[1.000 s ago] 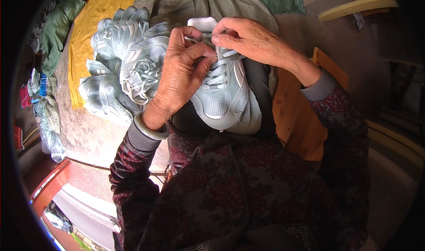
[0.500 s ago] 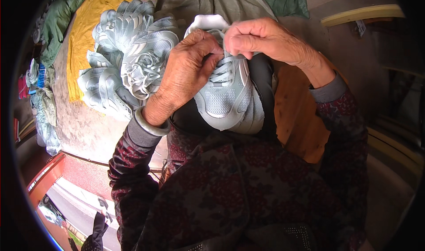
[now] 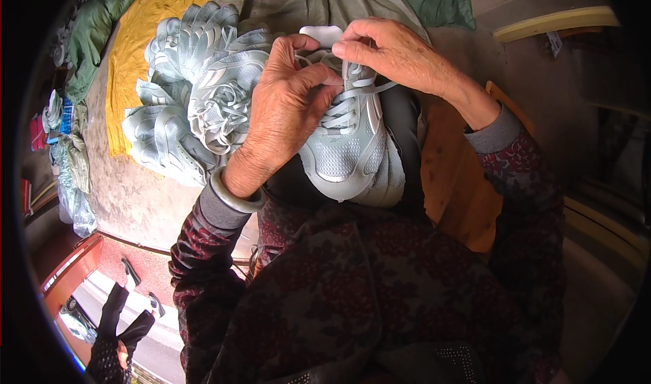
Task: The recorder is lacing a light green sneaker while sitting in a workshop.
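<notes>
We think the lace [image 3: 340, 118] could twist or slip if our right hand [image 3: 337, 48] pulls crookedly or our left hand [image 3: 340, 84] loosens. The pale shoe upper [image 3: 339, 159] sits on our lap; our left pinches its edge, our right bunches by its tongue, gripping what we cannot tell. We count two hands, one pile of uppers [image 3: 227, 69] left of the shoe upper, too overlapped to number, and one wooden board [image 3: 453, 180] to its right.

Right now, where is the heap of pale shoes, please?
In the head view, the heap lies upper left of centre, between the yellow cloth and the left hand, which is at the single shoe.
</notes>
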The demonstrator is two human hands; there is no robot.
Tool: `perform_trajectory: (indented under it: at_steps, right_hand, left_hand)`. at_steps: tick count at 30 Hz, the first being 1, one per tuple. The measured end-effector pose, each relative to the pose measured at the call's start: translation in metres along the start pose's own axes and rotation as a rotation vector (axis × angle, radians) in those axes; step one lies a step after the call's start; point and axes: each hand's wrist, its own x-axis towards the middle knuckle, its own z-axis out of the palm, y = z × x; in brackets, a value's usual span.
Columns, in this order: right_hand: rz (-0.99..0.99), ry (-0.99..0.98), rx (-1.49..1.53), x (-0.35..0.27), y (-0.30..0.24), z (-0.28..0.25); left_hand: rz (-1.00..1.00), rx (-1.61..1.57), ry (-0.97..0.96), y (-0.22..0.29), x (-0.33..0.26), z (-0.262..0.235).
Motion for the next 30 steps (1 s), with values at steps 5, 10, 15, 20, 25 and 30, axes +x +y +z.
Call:
perform_trajectory:
  at_steps: [5, 10, 15, 20, 25, 30]
  right_hand:
    - [0.014, -0.053, -0.045, 0.003, -0.009, -0.001]
    - [-0.156, -0.043, 0.065, 0.003, -0.012, -0.002]
    - [-0.118, -0.197, 0.32, -0.001, -0.012, -0.012]
    - [0.006, -0.146, 0.325, 0.001, -0.02, -0.018]
    - [-0.075, -0.095, -0.017, 0.004, -0.012, -0.011]
    - [0.018, -0.152, -0.191, 0.007, -0.02, -0.006]
  left_hand:
    - [0.0, 0.028, -0.019, -0.002, 0.002, -0.002]
    - [0.058, 0.03, -0.041, 0.0, 0.007, -0.007]
    - [0.062, 0.072, -0.104, 0.0, 0.004, -0.009]
    - [0.056, 0.05, -0.04, 0.001, 0.002, -0.006]
    - [0.016, -0.013, -0.037, -0.002, 0.004, -0.003]
    - [0.013, 0.047, -0.123, 0.0, 0.007, -0.01]
